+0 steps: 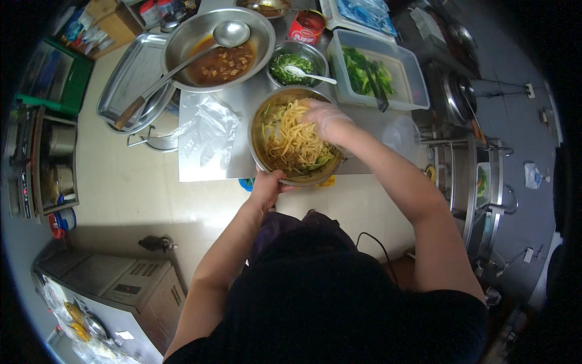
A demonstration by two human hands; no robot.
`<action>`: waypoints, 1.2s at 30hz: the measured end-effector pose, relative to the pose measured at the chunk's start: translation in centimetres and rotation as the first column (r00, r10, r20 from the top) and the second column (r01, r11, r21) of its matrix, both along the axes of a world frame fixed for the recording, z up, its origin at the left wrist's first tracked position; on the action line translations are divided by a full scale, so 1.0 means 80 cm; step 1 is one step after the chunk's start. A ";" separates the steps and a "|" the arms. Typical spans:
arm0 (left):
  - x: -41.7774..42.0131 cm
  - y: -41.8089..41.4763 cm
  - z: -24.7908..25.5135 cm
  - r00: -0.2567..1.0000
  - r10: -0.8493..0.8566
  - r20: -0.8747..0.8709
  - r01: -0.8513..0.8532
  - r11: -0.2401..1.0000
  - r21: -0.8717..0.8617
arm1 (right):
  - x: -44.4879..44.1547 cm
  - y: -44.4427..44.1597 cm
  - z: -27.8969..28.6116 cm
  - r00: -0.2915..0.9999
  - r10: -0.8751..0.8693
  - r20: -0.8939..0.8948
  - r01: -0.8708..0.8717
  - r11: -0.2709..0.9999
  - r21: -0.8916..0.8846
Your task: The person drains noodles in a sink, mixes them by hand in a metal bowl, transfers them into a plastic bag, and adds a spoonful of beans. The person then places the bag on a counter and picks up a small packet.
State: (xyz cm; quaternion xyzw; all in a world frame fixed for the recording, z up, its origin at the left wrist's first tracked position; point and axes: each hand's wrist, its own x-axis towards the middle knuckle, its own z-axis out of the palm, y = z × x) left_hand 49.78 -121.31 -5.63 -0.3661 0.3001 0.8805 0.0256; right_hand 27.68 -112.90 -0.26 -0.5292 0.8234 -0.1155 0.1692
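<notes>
A metal mixing bowl sits at the front edge of the steel table, filled with yellow noodles, green shreds and brown sauce. My left hand grips its near rim, thumb on top and fingers underneath. In a clear plastic glove, my right hand reaches into the bowl from the right and grasps a clump of noodles; its fingertips are partly hidden among the strands. Just behind stands a smaller steel bowl of chopped green herbs, with a white spoon lying across it.
A large steel basin of brown broth with meat pieces holds a ladle. To the right is a plastic tub with leafy greens and black tongs. A red can stands behind. Clear plastic film covers the table's left side.
</notes>
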 end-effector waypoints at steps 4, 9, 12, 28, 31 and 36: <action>-0.004 0.001 -0.001 0.999 0.035 -0.009 -0.034 0.998 0.047 | 0.055 0.012 0.033 0.936 -0.351 -0.023 0.330 0.854 0.402; -0.001 0.008 0.000 1.000 0.000 0.024 0.000 1.000 0.028 | 0.098 0.009 -0.035 0.819 -0.572 0.041 0.487 0.731 0.477; -0.007 0.003 0.015 1.000 0.009 0.024 -0.009 1.000 -0.028 | 0.080 -0.005 -0.001 0.788 -0.588 0.184 0.524 0.797 0.302; 0.000 -0.001 0.012 1.000 -0.012 -0.021 0.012 1.000 0.011 | 0.058 0.002 0.002 0.899 -0.386 0.205 0.334 0.909 0.249; -0.002 -0.002 0.015 0.998 -0.040 -0.046 0.041 0.999 0.021 | 0.022 -0.022 -0.010 0.947 -0.311 0.079 0.303 0.947 0.104; -0.003 -0.004 0.024 1.000 -0.002 -0.021 0.003 0.999 0.054 | 0.100 -0.054 0.021 0.993 -0.026 -0.118 0.074 0.901 0.427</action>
